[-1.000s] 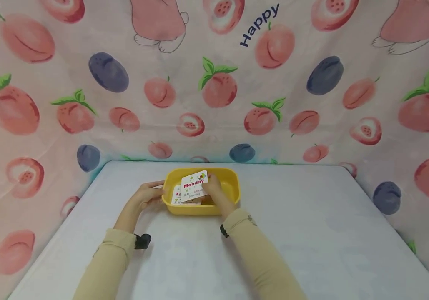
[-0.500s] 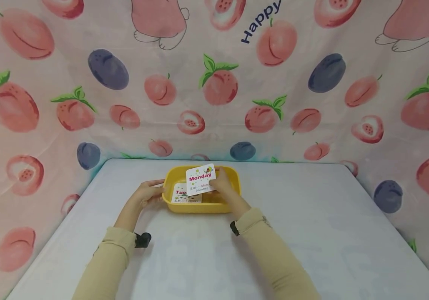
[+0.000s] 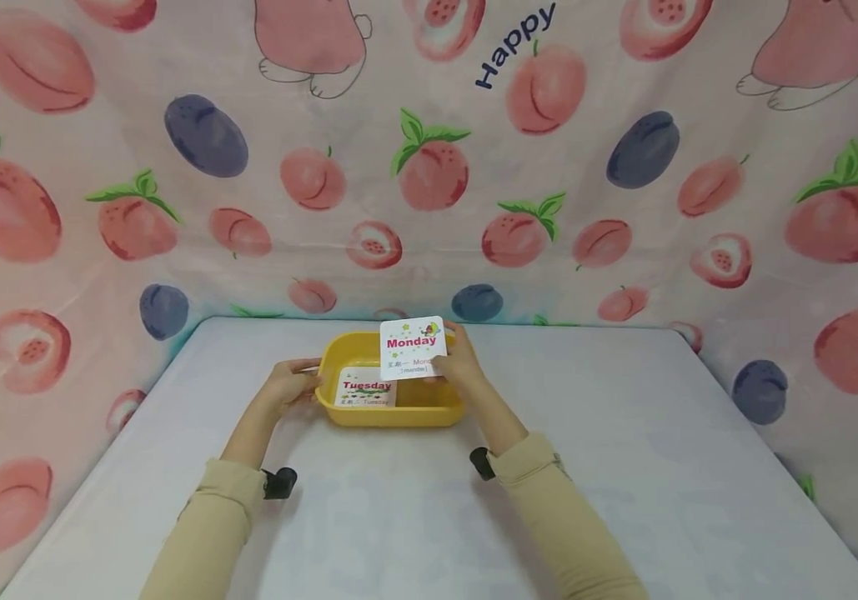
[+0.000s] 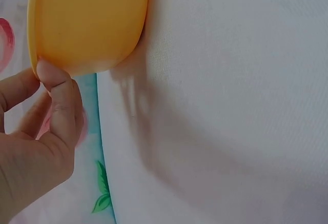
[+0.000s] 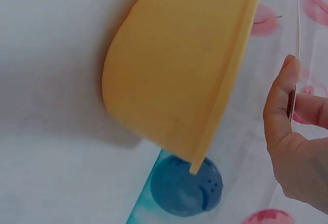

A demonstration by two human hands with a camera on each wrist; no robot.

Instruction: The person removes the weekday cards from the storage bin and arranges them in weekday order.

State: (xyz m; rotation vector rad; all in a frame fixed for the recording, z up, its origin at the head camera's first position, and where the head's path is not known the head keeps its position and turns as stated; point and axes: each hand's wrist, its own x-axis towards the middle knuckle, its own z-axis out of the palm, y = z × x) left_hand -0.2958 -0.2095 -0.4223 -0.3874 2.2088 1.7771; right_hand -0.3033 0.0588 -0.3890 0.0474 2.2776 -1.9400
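Note:
My right hand (image 3: 462, 360) pinches a white flash card printed "Monday" (image 3: 412, 343) by its right edge, raised over a yellow plastic basin (image 3: 429, 416). Seen edge-on in the right wrist view, the card (image 5: 299, 34) sits between thumb and fingers, above the basin's rim (image 5: 225, 88). A second card, printed "Tuesday" (image 3: 366, 387), lies inside the basin at its left. My left hand (image 3: 289, 387) grips the basin's left rim. In the left wrist view, thumb and fingers of that hand (image 4: 48, 116) pinch the rim from both sides.
The basin stands on a white-covered table (image 3: 368, 508) near its back edge. Behind and beside the table hangs a cloth (image 3: 429, 242) patterned with peaches, plums and rabbits. A dark wrist strap mount (image 3: 280, 482) shows at the left sleeve.
My right hand has lifted the Monday card up and to the right, uncovering the Tuesday card in the basin. The left hand keeps its grip on the rim.

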